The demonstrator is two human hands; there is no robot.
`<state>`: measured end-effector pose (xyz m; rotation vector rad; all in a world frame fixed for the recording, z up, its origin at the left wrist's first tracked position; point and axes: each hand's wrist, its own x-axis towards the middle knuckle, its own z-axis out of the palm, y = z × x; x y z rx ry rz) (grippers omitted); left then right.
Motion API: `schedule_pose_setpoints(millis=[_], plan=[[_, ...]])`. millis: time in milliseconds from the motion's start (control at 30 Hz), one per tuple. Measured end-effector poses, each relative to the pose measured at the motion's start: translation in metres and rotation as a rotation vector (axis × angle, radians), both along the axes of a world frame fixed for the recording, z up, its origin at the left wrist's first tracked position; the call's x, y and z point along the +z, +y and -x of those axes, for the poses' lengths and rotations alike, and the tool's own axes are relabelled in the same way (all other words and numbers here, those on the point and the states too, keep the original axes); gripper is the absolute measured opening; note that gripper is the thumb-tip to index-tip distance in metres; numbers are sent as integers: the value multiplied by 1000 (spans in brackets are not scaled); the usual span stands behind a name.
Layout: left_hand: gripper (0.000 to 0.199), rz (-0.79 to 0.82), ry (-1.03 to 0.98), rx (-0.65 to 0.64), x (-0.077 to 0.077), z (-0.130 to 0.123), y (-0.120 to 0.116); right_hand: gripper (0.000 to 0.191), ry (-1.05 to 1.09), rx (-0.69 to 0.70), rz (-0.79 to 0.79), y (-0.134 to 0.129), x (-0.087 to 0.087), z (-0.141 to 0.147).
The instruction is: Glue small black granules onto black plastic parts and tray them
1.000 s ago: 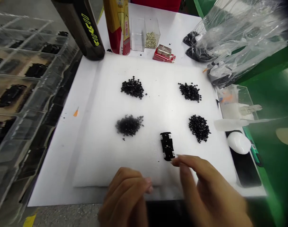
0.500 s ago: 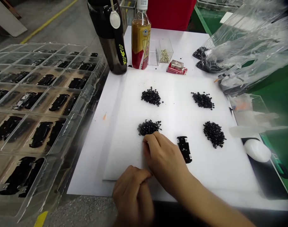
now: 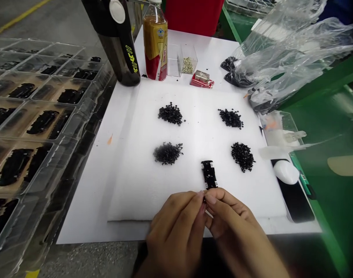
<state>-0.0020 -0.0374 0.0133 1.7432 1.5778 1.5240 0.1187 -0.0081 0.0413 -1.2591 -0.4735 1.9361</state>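
Note:
My left hand and my right hand meet fingertip to fingertip near the front edge of the white foam pad. Pinched between them is a tiny dark part, mostly hidden by the fingers. Just beyond the fingertips a flat black chassis plate lies on the pad. Heaps of small black pieces surround it: a near left heap, a near right heap, a far left heap and a far right heap.
Left of the table stands a clear compartment tray holding black parts. A dark tumbler, a drink bottle and a clear box of small brass-coloured pieces stand at the back. Plastic bags and a phone are on the right.
My right hand has left the near left heap and come back toward me to meet my left hand, which has moved right. The view has shifted, so the table appears farther left.

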Motion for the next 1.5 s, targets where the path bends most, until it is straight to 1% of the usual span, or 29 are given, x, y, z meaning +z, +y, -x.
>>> schedule_pose_setpoints(millis=[67,133,200,267,367,500,533,600,667,733,767,833,967,1033,1133,1233,1333,1433,1500], plan=[[28,-21,29,-8,-2,-3,0,20,-2,-13,14,-2,-3,-4],[27,-31,55,-5,-5,-5,0,23,-57,-15,-3,-4,-5,-7],[26,-31,73,-10,-7,-7,-1,28,-151,-11,-45,-6,-6,-9],[25,-32,76,-21,-8,-9,-2,30,-264,2,-125,-7,-5,-11],[26,-15,53,-57,-6,-10,-2,24,-454,36,-345,-8,-4,-15],[27,100,-92,-131,0,-8,1,2,-705,30,-712,-9,-4,-23],[26,134,-147,-152,1,-7,2,10,-761,44,-800,-9,-5,-26],[24,220,-257,-203,2,-4,4,23,-839,133,-976,-8,-5,-33],[23,325,-341,-251,4,-1,7,31,-871,250,-1117,-5,-6,-41],[23,420,-404,-289,6,2,10,36,-883,329,-1208,-3,-7,-47],[23,454,-428,-299,7,3,12,37,-887,347,-1226,-2,-7,-49],[21,505,-461,-311,10,4,14,36,-883,366,-1209,1,-7,-52],[20,578,-494,-321,13,3,15,27,-849,349,-1091,6,-8,-53],[20,595,-497,-322,14,4,15,22,-833,365,-1068,10,-9,-54],[21,622,-498,-335,15,7,18,21,-835,394,-1098,14,-9,-57],[21,653,-522,-369,16,11,22,25,-860,401,-1159,14,-8,-60],[20,682,-557,-382,18,13,24,30,-875,404,-1178,13,-7,-59],[20,697,-567,-383,20,12,24,27,-877,394,-1164,10,-8,-58],[20,701,-553,-382,20,11,25,24,-921,399,-1203,9,-8,-59]])
